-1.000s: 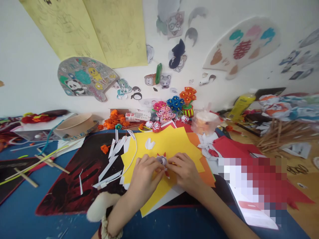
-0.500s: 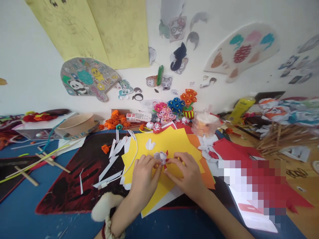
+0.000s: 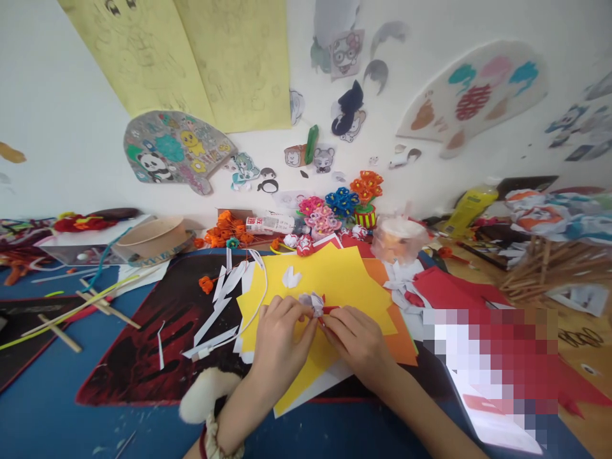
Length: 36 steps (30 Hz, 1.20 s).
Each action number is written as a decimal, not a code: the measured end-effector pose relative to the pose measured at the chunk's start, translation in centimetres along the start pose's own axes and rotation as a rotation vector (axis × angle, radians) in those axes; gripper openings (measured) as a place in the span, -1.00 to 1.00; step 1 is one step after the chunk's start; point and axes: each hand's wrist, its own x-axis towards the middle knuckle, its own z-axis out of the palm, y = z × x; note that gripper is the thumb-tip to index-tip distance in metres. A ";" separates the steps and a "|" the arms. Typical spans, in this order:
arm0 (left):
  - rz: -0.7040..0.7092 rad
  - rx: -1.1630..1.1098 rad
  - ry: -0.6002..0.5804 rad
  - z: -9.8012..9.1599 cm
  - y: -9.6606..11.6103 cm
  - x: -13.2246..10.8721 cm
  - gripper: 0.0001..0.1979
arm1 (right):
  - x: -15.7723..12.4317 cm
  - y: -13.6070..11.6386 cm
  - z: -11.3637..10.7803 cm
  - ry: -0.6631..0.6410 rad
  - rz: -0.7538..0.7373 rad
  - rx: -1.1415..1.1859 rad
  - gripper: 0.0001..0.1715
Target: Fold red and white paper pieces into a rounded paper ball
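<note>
A small folded paper piece [image 3: 313, 302], white with narrow red strips, is held over the stacked yellow paper [image 3: 335, 271]. My left hand [image 3: 284, 338] pinches its white part between thumb and fingers. The fingertips of my right hand [image 3: 356, 338] are closed on a red strip at its right side. Part of the piece is hidden behind my fingers. Just beyond my left hand, a small white folded paper [image 3: 291, 277] lies on the yellow sheets. White paper strips [image 3: 210, 322] and a white cable [image 3: 264, 280] lie to the left.
At the back stand craft flowers [image 3: 342, 203], a clear plastic cup [image 3: 400, 237] and small red-and-white balls [image 3: 305, 244]. Red paper [image 3: 454, 299] and a partly blurred phone [image 3: 509, 427] are on the right. Wooden sticks [image 3: 60, 333] and a paper bowl [image 3: 150, 239] lie left.
My right hand has moved in closer to my left, its fingers now bunched together on the red strip. My left hand keeps its pinch. The whole view has shifted slightly.
</note>
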 end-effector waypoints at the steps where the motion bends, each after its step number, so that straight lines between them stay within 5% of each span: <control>1: -0.003 -0.004 -0.003 0.0 0.0 0.0 -0.89 | 0.0 0.0 0.0 -0.009 -0.008 -0.003 -0.82; 11: 0.175 0.049 -0.213 -2.6 -1.0 1.5 -0.82 | -0.2 0.4 0.2 -0.140 -0.046 0.059 -0.73; 16: 0.088 -0.051 -0.284 -3.2 -1.3 1.7 -0.87 | -0.1 0.1 0.0 -0.099 -0.043 0.029 -0.76; 36: -0.060 -0.123 -0.068 -2.1 -0.5 1.2 -0.82 | 0.1 -1.3 0.1 -0.071 0.060 -0.034 -0.58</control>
